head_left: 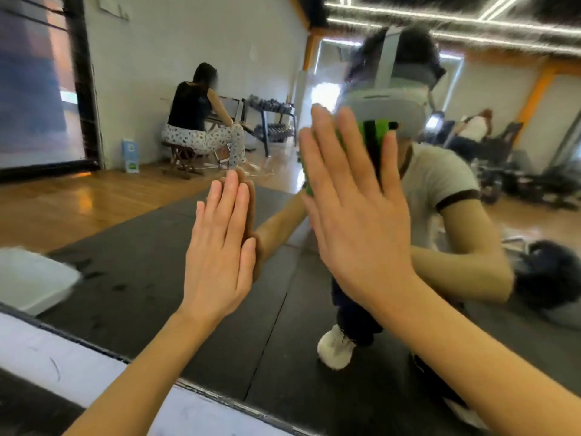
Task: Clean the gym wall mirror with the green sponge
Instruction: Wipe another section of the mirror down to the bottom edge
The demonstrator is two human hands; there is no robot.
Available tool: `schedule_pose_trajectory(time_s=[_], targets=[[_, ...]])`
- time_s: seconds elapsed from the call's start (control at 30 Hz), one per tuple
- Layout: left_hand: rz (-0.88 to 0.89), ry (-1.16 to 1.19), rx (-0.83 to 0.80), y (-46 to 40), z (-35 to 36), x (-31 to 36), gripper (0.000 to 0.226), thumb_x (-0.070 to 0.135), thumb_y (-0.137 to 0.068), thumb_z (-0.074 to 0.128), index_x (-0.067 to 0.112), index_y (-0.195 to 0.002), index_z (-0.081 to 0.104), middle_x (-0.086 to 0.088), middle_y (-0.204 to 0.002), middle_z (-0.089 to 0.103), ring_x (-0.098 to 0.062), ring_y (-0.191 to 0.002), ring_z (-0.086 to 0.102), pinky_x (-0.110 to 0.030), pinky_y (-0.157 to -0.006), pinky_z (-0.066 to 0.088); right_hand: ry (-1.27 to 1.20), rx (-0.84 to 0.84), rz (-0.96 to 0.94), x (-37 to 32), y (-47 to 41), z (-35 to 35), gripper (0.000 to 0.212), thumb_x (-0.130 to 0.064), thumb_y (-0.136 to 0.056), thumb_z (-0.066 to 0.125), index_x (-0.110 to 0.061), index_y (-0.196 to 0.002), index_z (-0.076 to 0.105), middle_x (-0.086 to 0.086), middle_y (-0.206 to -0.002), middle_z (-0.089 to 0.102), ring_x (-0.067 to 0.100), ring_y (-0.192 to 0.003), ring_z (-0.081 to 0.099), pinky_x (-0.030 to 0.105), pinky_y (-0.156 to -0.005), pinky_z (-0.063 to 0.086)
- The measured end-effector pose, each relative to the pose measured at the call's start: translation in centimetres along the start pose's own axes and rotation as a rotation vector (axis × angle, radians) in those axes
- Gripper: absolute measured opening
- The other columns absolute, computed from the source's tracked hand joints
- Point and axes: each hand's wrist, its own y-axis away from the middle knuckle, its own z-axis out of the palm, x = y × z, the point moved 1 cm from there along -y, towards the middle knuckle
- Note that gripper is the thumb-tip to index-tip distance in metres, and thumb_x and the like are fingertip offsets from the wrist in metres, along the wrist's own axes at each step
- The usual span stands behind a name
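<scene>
The wall mirror (132,272) fills most of the view and reflects the gym and my own body. My right hand (352,209) lies flat with straight fingers and presses the green sponge (374,136) against the glass at head height. Only green strips of the sponge show between and beside the fingers. My left hand (220,247) rests flat on the glass lower and to the left, fingers straight and together, holding nothing.
A white ledge (94,366) runs below the mirror's dark bottom frame. The reflection shows a person seated on a stool (201,127), a dumbbell rack (270,121), black floor mats and a white tub (31,278) at the left.
</scene>
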Motion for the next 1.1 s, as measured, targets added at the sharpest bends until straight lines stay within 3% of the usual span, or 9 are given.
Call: schedule_pose_trajectory(time_s=[0.2, 0.33, 0.43, 0.5, 0.63, 0.7, 0.83, 0.9, 1.1], targets=[[0.002, -0.022, -0.006, -0.1, -0.1, -0.1, 0.060, 0.028, -0.108, 0.026, 0.010, -0.161, 0.006, 0.009, -0.167, -0.008, -0.014, -0.156, -0.007, -0.034, -0.127, -0.004, 0.013, -0.280, -0.340, -4.7, 13.7, 0.3, 0.070, -0.013, -0.093, 0.031, -0.006, -0.160, 0.011, 0.010, -0.169, 0.002, 0.025, -0.156, -0.007, 0.043, -0.125, -0.010], [-0.017, -0.011, -0.003, -0.1, -0.1, 0.0, 0.060, 0.027, -0.107, 0.028, 0.008, -0.161, 0.008, 0.003, -0.167, -0.001, -0.013, -0.156, -0.008, -0.034, -0.126, -0.005, -0.043, -0.060, -0.089, -1.0, 5.4, -0.2, 0.068, -0.007, -0.098, 0.048, -0.010, -0.159, 0.019, 0.008, -0.165, 0.020, 0.026, -0.153, 0.016, 0.044, -0.124, -0.003], [-0.054, 0.009, 0.015, -0.1, -0.1, 0.4, 0.061, 0.023, -0.106, 0.030, 0.004, -0.160, 0.010, -0.012, -0.167, 0.005, -0.013, -0.156, -0.008, -0.035, -0.126, -0.007, -0.075, 0.036, 0.027, 0.9, 1.2, -0.4, 0.070, -0.005, -0.096, 0.057, -0.014, -0.158, 0.026, 0.011, -0.163, 0.029, 0.029, -0.151, 0.021, 0.047, -0.124, -0.001], [-0.061, 0.033, 0.021, 0.0, -0.2, 1.2, 0.059, 0.024, -0.107, 0.028, 0.004, -0.160, 0.009, -0.015, -0.167, 0.006, -0.013, -0.156, -0.009, -0.035, -0.126, -0.008, -0.060, -0.021, -0.012, 0.1, 3.6, -0.5, 0.068, -0.010, -0.098, 0.056, -0.014, -0.159, 0.026, 0.009, -0.165, 0.025, 0.028, -0.152, 0.018, 0.047, -0.124, -0.002], [0.080, 0.054, -0.018, 0.1, 0.2, 3.9, 0.055, 0.031, -0.110, 0.019, 0.007, -0.159, 0.010, 0.012, -0.168, -0.014, -0.012, -0.155, -0.010, -0.034, -0.125, -0.009, 0.004, -0.253, -0.194, -2.6, 13.1, -0.8, 0.071, -0.015, -0.095, 0.045, -0.014, -0.160, 0.016, 0.005, -0.169, 0.009, 0.024, -0.154, 0.006, 0.045, -0.124, -0.010], [0.118, 0.085, -0.025, -0.4, 0.5, 5.0, 0.054, 0.031, -0.110, 0.019, 0.008, -0.159, 0.011, 0.014, -0.167, -0.013, -0.012, -0.155, -0.010, -0.034, -0.126, -0.008, 0.013, -0.254, -0.211, -1.9, 12.9, -1.3, 0.067, -0.012, -0.095, 0.037, -0.013, -0.160, 0.019, 0.005, -0.168, 0.012, 0.025, -0.154, 0.006, 0.044, -0.124, -0.011], [0.056, 0.177, 0.065, -2.2, 0.6, 6.8, 0.054, 0.019, -0.107, 0.029, 0.003, -0.157, 0.016, -0.009, -0.166, 0.010, -0.009, -0.154, -0.011, -0.034, -0.125, -0.009, -0.008, -0.004, 0.143, 2.5, 4.2, -1.5, 0.059, -0.007, -0.100, 0.050, -0.009, -0.156, 0.032, 0.011, -0.162, 0.030, 0.032, -0.150, 0.022, 0.048, -0.123, -0.001], [0.043, 0.193, 0.098, -3.3, 1.0, 7.7, 0.055, 0.016, -0.105, 0.030, 0.002, -0.157, 0.017, -0.012, -0.164, 0.010, -0.008, -0.154, -0.011, -0.034, -0.125, -0.009, 0.017, 0.078, 0.203, 3.5, 1.9, -1.5, 0.057, -0.014, -0.102, 0.054, -0.008, -0.155, 0.033, 0.012, -0.161, 0.034, 0.032, -0.149, 0.027, 0.048, -0.122, 0.003], [0.088, 0.027, 0.109, -4.4, 2.3, 8.4, 0.057, 0.020, -0.106, 0.030, 0.001, -0.157, 0.015, -0.015, -0.164, 0.011, -0.011, -0.154, -0.008, -0.033, -0.126, -0.005, 0.045, -0.190, -0.033, -1.2, 15.9, -1.3, 0.078, -0.019, -0.095, 0.049, -0.009, -0.161, 0.009, 0.008, -0.169, -0.004, 0.022, -0.156, 0.001, 0.044, -0.125, -0.005]])
